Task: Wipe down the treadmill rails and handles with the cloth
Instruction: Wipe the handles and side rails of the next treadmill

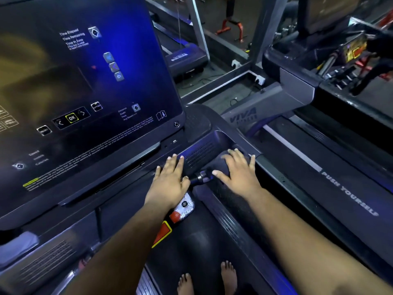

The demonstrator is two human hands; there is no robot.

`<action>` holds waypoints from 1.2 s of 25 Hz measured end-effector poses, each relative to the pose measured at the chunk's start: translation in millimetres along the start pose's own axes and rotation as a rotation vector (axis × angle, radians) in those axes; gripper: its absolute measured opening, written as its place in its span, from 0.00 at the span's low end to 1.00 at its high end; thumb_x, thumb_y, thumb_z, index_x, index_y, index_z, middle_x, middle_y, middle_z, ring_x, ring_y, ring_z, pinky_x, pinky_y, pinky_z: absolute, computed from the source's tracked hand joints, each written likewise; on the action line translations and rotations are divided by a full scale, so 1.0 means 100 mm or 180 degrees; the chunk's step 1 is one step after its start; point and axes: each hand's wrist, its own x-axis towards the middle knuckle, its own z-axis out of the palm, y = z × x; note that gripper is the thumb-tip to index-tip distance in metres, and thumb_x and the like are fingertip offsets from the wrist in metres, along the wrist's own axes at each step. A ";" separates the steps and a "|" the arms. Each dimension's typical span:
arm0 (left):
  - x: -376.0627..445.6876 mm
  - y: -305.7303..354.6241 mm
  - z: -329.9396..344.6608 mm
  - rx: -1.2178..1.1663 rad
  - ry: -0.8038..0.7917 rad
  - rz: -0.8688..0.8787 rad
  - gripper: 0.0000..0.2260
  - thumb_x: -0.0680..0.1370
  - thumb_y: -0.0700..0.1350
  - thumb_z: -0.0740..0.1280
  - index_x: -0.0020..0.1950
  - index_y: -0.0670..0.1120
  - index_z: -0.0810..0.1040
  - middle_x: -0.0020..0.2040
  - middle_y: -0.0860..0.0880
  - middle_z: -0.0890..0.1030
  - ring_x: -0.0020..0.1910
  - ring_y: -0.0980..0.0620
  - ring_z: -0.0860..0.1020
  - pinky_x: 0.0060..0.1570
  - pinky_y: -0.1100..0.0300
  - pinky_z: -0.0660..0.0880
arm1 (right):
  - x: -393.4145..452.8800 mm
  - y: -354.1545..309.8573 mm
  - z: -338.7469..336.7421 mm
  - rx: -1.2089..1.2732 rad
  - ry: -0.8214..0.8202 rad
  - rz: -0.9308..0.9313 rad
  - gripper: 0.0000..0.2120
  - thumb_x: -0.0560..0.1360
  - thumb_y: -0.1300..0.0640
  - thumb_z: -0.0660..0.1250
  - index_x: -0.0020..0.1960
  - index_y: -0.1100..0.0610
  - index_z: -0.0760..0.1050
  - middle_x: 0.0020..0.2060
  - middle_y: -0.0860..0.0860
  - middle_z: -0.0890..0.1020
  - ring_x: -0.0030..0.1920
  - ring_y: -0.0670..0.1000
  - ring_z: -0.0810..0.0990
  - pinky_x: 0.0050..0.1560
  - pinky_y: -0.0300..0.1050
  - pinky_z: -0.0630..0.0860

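This is a gym. A treadmill console (85,99) with a dark touch panel showing "Time Elapsed", "Distance" and an OK key fills the left, and more treadmills (319,158) stand alongside, one marked "PUSH YOURSELF". Farther back on the floor stand an orange-legged bench (231,26) and a rack of weights (340,67).

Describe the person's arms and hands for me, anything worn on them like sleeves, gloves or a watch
Both arms are bare as far up as the view shows: no sleeves in sight. The left hand and right hand wear no gloves, and no watch, ring or band shows on either wrist or on the fingers. The fingernails look short and unpainted. The feet below are bare too.
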 end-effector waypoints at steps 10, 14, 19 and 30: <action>0.03 -0.02 0.03 0.0113 -0.0034 0.0059 0.29 0.82 0.51 0.52 0.82 0.50 0.48 0.82 0.46 0.48 0.81 0.49 0.46 0.78 0.45 0.45 | -0.19 -0.05 0.21 -0.0260 -0.0436 0.0453 0.40 0.70 0.29 0.63 0.78 0.42 0.57 0.79 0.50 0.57 0.79 0.55 0.52 0.72 0.69 0.57; 0.04 -0.02 0.01 0.0250 -0.0113 0.0089 0.28 0.82 0.54 0.51 0.82 0.50 0.48 0.82 0.46 0.47 0.81 0.49 0.44 0.78 0.43 0.44 | -0.42 -0.53 0.27 -0.0054 -0.0079 0.0040 0.31 0.75 0.47 0.70 0.76 0.46 0.64 0.75 0.53 0.66 0.73 0.59 0.66 0.63 0.62 0.73; -0.22 0.04 -0.06 0.0145 0.0135 0.0952 0.38 0.78 0.70 0.43 0.81 0.49 0.55 0.82 0.50 0.49 0.81 0.53 0.46 0.78 0.44 0.38 | -0.89 -0.50 -0.05 0.0779 0.0016 -0.0294 0.13 0.78 0.49 0.66 0.62 0.50 0.78 0.56 0.48 0.82 0.57 0.55 0.79 0.58 0.51 0.76; -1.21 1.83 0.78 -0.1164 -0.0299 0.1827 0.12 0.69 0.59 0.66 0.45 0.52 0.77 0.43 0.55 0.77 0.45 0.51 0.75 0.51 0.53 0.71 | -2.62 0.45 -1.01 0.1052 0.0588 0.0903 0.24 0.73 0.28 0.56 0.52 0.46 0.76 0.42 0.45 0.84 0.44 0.49 0.82 0.45 0.49 0.77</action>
